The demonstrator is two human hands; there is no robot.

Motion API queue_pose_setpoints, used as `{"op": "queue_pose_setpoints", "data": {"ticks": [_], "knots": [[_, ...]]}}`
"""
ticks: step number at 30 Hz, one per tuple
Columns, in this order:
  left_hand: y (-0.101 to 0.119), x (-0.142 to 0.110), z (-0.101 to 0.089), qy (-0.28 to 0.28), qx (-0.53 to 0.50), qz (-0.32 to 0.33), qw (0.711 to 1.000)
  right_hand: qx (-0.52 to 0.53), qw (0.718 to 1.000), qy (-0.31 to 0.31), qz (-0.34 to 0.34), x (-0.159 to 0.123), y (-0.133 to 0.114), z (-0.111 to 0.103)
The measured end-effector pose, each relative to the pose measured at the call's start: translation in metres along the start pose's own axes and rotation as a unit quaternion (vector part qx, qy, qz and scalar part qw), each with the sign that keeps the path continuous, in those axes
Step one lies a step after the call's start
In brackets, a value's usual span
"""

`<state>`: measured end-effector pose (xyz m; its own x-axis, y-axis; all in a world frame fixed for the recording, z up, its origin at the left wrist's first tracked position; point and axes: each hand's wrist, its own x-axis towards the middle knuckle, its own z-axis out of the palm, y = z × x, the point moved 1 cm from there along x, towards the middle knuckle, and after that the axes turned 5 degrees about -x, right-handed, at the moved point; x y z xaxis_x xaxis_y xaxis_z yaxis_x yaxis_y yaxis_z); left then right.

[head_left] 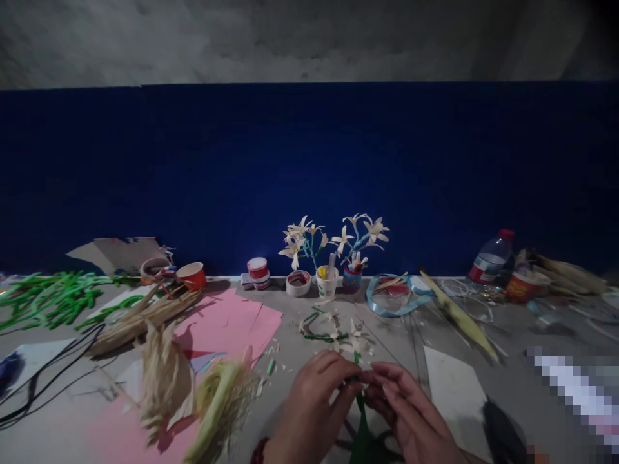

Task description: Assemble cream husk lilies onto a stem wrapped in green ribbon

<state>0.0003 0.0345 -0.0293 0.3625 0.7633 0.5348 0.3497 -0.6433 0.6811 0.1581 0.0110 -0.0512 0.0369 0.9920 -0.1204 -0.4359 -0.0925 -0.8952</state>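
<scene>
At the front of the table my left hand (320, 403) and my right hand (411, 409) meet fingertip to fingertip. Between them they pinch a thin green stem (356, 356), whose top pokes up past the fingers. A wider green strip (361, 435) hangs below the fingertips. Just beyond the stem's tip is a small pale flower (356, 330); whether it joins the stem I cannot tell. A ring of green stems and pale petals (322, 324) lies behind my left hand. Both hands' fingers are bent and closed together.
Pale flowers (302, 235) stand in a white cup (327, 281) at the back. To the left lie pink paper (232, 322), dried husks (164, 374) and green fuzzy stems (48, 299). To the right are blue ribbon (374, 306), white paper (454, 380) and a plastic bottle (491, 258).
</scene>
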Motion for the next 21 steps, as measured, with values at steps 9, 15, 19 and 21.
{"op": "queue_pose_setpoints", "data": {"ticks": [9, 15, 19, 21], "knots": [[-0.026, -0.013, 0.001, -0.028, 0.069, -0.171, 0.983, -0.096, 0.994, 0.039, -0.041, 0.002, -0.007, -0.016], [-0.03, -0.021, -0.018, -0.018, 0.176, -0.221, 0.959, -0.149, 0.985, 0.028, -0.081, 0.0, -0.017, -0.016], [-0.028, -0.022, -0.03, 0.056, 0.046, -0.246, 0.967, -0.14, 0.988, 0.003, -0.068, 0.001, -0.009, -0.01], [-0.026, -0.021, -0.036, 0.098, 0.005, -0.223, 0.97, -0.143, 0.987, -0.006, -0.076, 0.001, -0.003, -0.009]]}}
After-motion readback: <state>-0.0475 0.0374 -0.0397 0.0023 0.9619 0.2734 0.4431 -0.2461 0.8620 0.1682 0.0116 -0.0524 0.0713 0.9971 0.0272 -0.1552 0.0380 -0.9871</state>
